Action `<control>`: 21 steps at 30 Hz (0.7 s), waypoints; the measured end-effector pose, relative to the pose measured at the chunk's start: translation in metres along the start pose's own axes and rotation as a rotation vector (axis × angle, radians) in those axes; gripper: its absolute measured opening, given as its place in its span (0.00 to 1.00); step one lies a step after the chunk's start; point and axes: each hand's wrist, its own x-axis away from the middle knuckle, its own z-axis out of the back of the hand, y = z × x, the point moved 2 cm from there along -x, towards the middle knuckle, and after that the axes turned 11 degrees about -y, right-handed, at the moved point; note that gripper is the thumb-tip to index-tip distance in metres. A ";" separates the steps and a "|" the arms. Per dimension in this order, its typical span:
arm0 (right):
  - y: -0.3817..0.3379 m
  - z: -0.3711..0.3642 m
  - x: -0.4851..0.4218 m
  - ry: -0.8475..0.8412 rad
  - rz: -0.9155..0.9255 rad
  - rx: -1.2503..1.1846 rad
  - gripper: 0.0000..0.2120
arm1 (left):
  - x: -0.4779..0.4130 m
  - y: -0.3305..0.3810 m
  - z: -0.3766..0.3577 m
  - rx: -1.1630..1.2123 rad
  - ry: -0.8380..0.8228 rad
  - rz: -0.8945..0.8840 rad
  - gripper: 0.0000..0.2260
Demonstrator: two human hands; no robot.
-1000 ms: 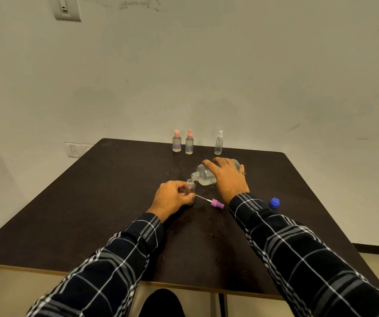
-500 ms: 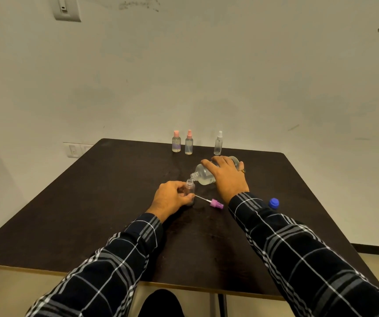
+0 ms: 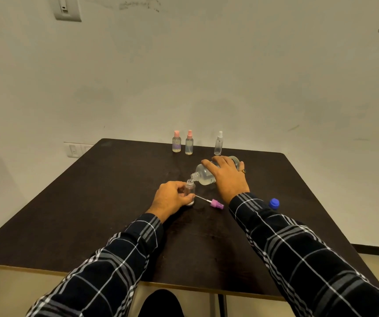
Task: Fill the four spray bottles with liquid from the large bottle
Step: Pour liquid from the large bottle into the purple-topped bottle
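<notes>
I can read no text, number or brand anywhere in my view. The leftmost spray bottle (image 3: 176, 145), in the upper centre of the frame, carries a purplish band that may be a label. It is too small and blurred for me to make out any lettering on it.

Sprayer (image 3: 217, 204), cap (image 3: 274, 203) flanking right sleeve (image 3: 252, 210)
</notes>
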 end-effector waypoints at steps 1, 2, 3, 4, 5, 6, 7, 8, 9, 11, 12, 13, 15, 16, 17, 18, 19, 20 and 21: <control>0.000 0.000 0.000 0.000 0.000 -0.001 0.37 | 0.000 0.000 0.000 -0.002 0.000 0.001 0.15; 0.000 -0.001 0.000 0.000 0.000 -0.001 0.37 | -0.001 -0.001 0.000 -0.002 0.001 0.002 0.15; 0.001 -0.001 -0.001 -0.001 0.001 -0.002 0.37 | -0.001 -0.001 0.000 -0.001 0.002 0.003 0.15; 0.001 -0.001 -0.001 -0.002 0.001 -0.002 0.37 | -0.001 -0.001 0.000 -0.001 0.001 0.003 0.15; 0.000 0.000 -0.001 -0.002 0.002 -0.002 0.37 | -0.001 -0.001 0.000 0.001 -0.002 0.001 0.14; 0.000 0.000 -0.001 -0.001 0.003 0.000 0.37 | -0.001 -0.001 0.000 0.003 -0.007 0.000 0.14; 0.000 0.000 -0.001 0.001 0.004 0.001 0.37 | -0.001 0.000 0.000 0.006 -0.009 0.000 0.14; 0.000 0.000 -0.001 0.005 0.006 0.001 0.36 | 0.000 0.000 0.000 0.009 -0.009 0.003 0.14; 0.001 0.000 -0.001 0.006 0.007 -0.001 0.36 | 0.000 0.000 0.000 0.016 -0.008 0.005 0.14; 0.001 0.000 0.000 0.006 0.009 -0.002 0.36 | 0.000 0.001 0.000 0.022 -0.006 0.005 0.14; 0.001 0.000 0.000 0.007 0.010 0.000 0.37 | 0.000 0.001 0.000 0.022 -0.006 0.005 0.14; 0.001 0.000 0.000 0.011 0.009 0.002 0.37 | 0.000 0.002 0.000 0.022 -0.006 0.004 0.14; 0.001 0.000 -0.001 0.016 0.007 0.010 0.36 | 0.000 0.001 0.000 0.026 -0.004 0.002 0.14; 0.001 -0.001 -0.001 0.016 0.006 0.011 0.36 | 0.000 0.001 0.000 0.028 -0.004 0.001 0.14; 0.001 -0.001 -0.001 0.014 0.007 0.009 0.37 | 0.000 0.001 -0.001 0.031 -0.006 0.001 0.14; 0.001 -0.001 -0.001 0.009 0.006 0.008 0.37 | 0.000 0.001 -0.001 0.032 -0.010 -0.001 0.13; 0.001 -0.001 -0.001 0.005 0.005 0.007 0.37 | 0.000 0.000 -0.001 0.034 -0.013 0.000 0.13; 0.001 -0.002 -0.001 0.005 0.005 0.008 0.37 | 0.000 0.000 -0.001 0.032 -0.011 0.001 0.13; 0.001 -0.002 -0.001 0.008 0.005 0.009 0.37 | 0.000 0.000 -0.001 0.033 -0.009 0.002 0.13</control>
